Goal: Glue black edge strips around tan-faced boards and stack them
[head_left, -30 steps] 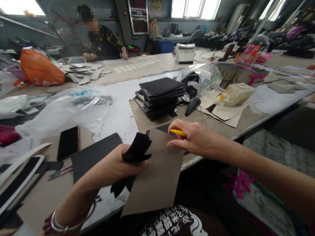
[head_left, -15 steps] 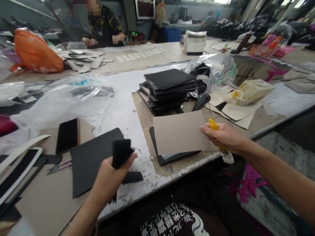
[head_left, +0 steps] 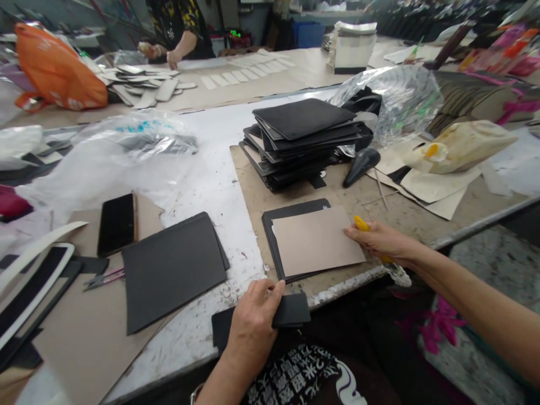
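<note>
My left hand [head_left: 255,318] is closed around a black strip stack [head_left: 292,309] at the table's front edge; another black piece [head_left: 221,326] shows on its other side. My right hand [head_left: 382,241] holds a yellow-handled tool [head_left: 361,224] with a whitish, ragged lower end. Its fingertips also pinch the right edge of a beige sheet [head_left: 318,242]. That sheet lies over black panels [head_left: 272,239] with rounded corners, which it mostly covers. Left of these, a dark grey panel [head_left: 172,273] rests on another one.
Behind my hands rises a pile of black panels [head_left: 304,121]. A dark teardrop-shaped object [head_left: 361,167] and a yellowed plastic container [head_left: 468,149] lie right of it. A phone [head_left: 117,224] and pink-handled snips [head_left: 105,278] are at left. Across the table stands a person [head_left: 181,34].
My left hand has moved right and down with the black strips, from above the dark grey panel to the front edge. The beige sheet has come down nearly flat over the black panels.
</note>
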{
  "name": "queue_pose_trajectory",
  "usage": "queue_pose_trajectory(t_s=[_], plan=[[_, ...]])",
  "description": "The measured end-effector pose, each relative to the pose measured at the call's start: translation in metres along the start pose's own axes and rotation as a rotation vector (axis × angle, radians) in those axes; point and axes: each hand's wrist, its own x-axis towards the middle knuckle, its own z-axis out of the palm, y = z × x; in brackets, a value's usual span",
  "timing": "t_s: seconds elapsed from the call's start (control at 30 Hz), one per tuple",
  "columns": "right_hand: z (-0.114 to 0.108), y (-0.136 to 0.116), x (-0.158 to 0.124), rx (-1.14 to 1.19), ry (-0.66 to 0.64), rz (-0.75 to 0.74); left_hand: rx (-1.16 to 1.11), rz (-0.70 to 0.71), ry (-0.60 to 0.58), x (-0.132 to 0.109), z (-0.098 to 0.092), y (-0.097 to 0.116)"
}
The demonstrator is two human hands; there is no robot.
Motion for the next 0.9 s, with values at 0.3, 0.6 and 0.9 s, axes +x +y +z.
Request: queue_pose_trajectory(t_s=[0.3, 0.6, 0.9], plan=[[0.0, -0.009, 0.004, -0.102, 0.021, 0.005, 0.03, 0.113, 0.07, 0.004, 0.01, -0.005], [0.002, -0.013, 0.003, -0.182, 0.066, -0.001, -0.002, 0.097, 0.101, 0.004, 0.012, -0.005], [0.004, -0.005, 0.011, -0.177, 0.027, -0.127, 0.003, 0.107, 0.047, 0.0, 0.014, -0.008]])
